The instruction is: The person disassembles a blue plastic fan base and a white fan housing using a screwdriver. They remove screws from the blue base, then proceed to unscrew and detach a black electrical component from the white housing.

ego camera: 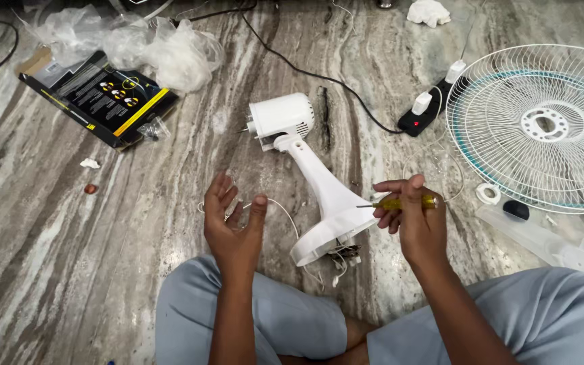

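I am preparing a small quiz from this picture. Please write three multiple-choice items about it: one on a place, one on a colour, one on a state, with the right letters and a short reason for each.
1. Where does the fan guard lie?
A. at the right side of the floor
B. on the black box
C. across the person's knees

2. What colour is the handle of the screwdriver?
A. red
B. yellow
C. blue

3. How is the left hand?
A. closed in a fist
B. pressed flat on the floor
C. raised with fingers spread, palm showing

Answers:
1. A: the round white grille rests on the stone floor at the right, beside the power strip.
2. B: the handle gripped by the right hand is yellow.
3. C: the hand is lifted off the floor with loose open fingers, near the white fan body; a thin white wire runs by it.
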